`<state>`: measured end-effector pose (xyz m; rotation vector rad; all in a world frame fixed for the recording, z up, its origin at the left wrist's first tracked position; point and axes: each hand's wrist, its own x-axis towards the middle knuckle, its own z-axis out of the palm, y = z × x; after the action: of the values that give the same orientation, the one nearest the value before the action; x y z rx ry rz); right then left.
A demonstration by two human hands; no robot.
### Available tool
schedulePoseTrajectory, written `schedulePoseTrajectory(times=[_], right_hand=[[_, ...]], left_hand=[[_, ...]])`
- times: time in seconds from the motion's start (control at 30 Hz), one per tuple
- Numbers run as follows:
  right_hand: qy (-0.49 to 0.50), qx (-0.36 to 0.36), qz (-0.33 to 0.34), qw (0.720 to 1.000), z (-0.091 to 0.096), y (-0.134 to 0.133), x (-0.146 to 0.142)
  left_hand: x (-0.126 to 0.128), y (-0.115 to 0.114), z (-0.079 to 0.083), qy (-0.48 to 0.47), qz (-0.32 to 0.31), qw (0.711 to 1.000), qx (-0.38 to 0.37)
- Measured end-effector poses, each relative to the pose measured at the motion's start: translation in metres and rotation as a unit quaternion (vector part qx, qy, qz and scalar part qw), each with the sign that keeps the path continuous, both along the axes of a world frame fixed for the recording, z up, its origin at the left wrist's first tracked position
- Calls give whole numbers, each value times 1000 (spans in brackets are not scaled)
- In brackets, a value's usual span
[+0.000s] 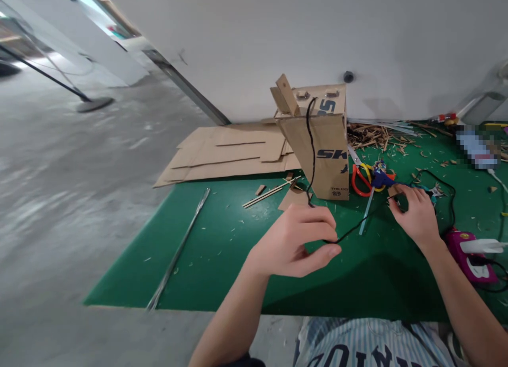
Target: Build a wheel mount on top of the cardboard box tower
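Head view: hands apart; left hand (296, 240) pinches black cord (349, 236) hanging from assembled cardboard box (329, 163); right hand (413, 216) grip unclear.

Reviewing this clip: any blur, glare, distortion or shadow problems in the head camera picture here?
In the head view, the grey floor looks smeared, the wide lens tilts the white wall, glare burns out the top-left corner, a soft shadow darkens the green mat below the left hand, and a pixelated patch hides something at top right.
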<state>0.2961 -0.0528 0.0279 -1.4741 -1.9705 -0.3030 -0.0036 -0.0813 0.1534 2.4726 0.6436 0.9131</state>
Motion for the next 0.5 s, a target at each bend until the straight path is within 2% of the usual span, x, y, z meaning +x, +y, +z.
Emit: schedulePoseTrajectory(times=[0.07, 0.13, 0.2, 0.27, 0.33, 0.4, 0.5], right_hand=[[49, 34, 24, 998, 5, -1, 1], [99, 46, 40, 993, 11, -4, -1], [153, 17, 50, 987, 14, -8, -4], [219, -24, 80, 972, 16, -13, -10], [285, -60, 127, 948, 17, -17, -16], [334, -91, 168, 923, 19, -21, -22], [389, -121, 197, 892, 24, -26, -29]], left_hand=[[-5, -6, 2, 134, 67, 989, -8], [-6, -14, 6, 266, 171, 948, 19], [-2, -19, 9, 326, 242, 912, 61], [6, -18, 11, 300, 243, 920, 74], [18, -8, 9, 215, 214, 952, 45], [31, 8, 3, 119, 205, 971, -21], [48, 32, -8, 5, 175, 971, -163]])
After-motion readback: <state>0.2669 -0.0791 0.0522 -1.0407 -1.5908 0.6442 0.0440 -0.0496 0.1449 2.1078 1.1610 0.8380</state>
